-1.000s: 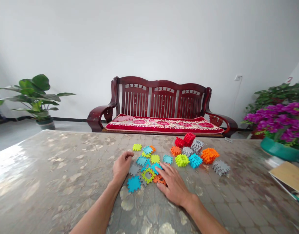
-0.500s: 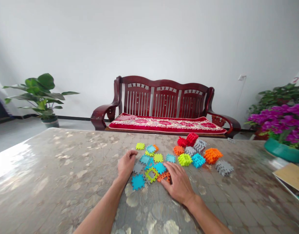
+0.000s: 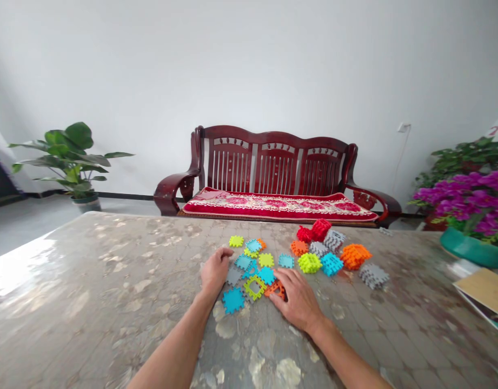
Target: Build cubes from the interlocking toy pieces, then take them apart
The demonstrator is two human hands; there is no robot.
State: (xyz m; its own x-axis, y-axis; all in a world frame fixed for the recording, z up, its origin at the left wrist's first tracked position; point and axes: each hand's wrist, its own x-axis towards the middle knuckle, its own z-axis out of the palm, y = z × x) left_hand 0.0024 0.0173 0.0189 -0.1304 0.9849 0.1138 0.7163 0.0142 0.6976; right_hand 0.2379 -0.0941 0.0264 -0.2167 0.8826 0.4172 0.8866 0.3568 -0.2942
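Flat, notched interlocking pieces lie loosely on the table between my two hands. My left hand (image 3: 215,272) rests at their left side, fingers bent and apart, close to a grey piece (image 3: 233,276) and holding nothing visible. At the right side, my right hand (image 3: 297,300) has its fingers spread, with its fingertips and thumb at an orange piece (image 3: 275,290) and near a blue piece (image 3: 267,275). A lime-green frame piece (image 3: 254,288) and a larger blue piece (image 3: 233,300) lie nearest to me. A yellow-green piece (image 3: 236,241) sits at the far end.
Right of my right hand stand stacks of pieces: lime-green (image 3: 309,263), blue (image 3: 332,263), orange (image 3: 355,256), grey (image 3: 373,275) and red (image 3: 321,229). A teal flower pot (image 3: 471,249) and a brown book (image 3: 486,293) occupy the right edge. Beyond the table is a wooden bench (image 3: 273,162).
The view has shifted slightly. My left hand has moved a little to the right, closer to the pieces. My right hand stays at the orange piece.
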